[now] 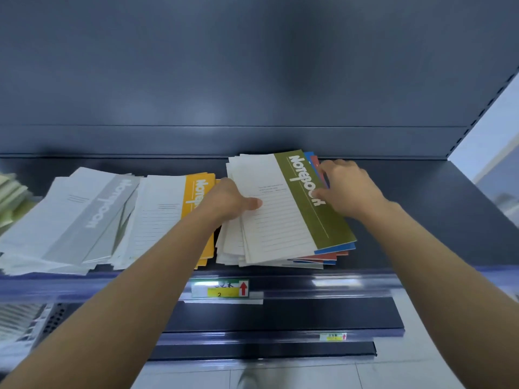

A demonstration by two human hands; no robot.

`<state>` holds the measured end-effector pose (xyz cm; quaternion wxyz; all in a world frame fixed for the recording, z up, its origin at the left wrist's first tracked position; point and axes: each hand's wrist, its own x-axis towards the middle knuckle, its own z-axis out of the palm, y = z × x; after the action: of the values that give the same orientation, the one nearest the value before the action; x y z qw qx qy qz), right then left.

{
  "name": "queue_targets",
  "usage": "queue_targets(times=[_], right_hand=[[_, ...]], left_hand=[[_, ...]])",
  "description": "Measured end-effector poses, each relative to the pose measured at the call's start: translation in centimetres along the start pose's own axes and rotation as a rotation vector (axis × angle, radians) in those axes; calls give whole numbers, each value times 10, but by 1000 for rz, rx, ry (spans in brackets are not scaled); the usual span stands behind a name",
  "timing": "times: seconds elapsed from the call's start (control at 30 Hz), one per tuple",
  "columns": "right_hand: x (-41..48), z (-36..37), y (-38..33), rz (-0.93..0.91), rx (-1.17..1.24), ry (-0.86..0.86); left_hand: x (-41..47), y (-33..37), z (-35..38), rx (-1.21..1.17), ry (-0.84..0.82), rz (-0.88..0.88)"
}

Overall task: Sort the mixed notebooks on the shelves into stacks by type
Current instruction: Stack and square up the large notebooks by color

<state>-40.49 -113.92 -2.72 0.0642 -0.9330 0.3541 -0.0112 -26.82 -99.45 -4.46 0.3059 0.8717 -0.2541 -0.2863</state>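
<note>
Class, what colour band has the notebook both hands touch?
Olive green on that notebook; head view.

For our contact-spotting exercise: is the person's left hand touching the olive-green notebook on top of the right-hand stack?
Touching. In the head view the left hand lays its thumb flat on the white part of the olive-green notebook.

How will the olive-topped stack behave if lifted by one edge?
Probably floppy: the stack is thin soft-cover notebooks. Likely to slide apart: its edges lie fanned. A two-sided hold, as left hand and right hand have now, looks safer.
</note>
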Motion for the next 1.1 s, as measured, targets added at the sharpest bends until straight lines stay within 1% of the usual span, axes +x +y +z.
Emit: queue_targets(times=[0.1,0.17,0.23,0.3,0.4,0.5,0.6,0.77,0.83,0.93,1.0,1.07,1.1], right_hand=[[11,5,15,49,53,-84],[20,8,21,62,140,-190],[29,9,26,53,225,-293],[41,9,30,27,256,-344],[58,13,38,-15,281,-389],[68,17,44,-96,313,-424],[79,22,51,-180,341,-423],[92,27,62,-317,406,-433],[96,29,67,-348,423,-435],[100,32,73,-362,452,-438],[104,31,75,-349,458,-473],[110,25,75,-363,359,-488],[113,19,75,-359,311,-462]], left_hand=[[14,2,5,5,-43,-52],[21,3,6,6,-51,-83],[28,5,7,-8,-57,-115],[33,8,9,-5,-43,-151],[38,13,12,23,-15,-211],[38,21,12,-13,-17,-268],[39,27,11,-49,9,-353],[36,25,16,-221,45,-441],[31,26,20,-281,70,-434],[26,31,24,-357,154,-375],[25,39,23,-326,235,-332],[25,51,22,-244,296,-285],[24,57,22,-220,317,-255]])
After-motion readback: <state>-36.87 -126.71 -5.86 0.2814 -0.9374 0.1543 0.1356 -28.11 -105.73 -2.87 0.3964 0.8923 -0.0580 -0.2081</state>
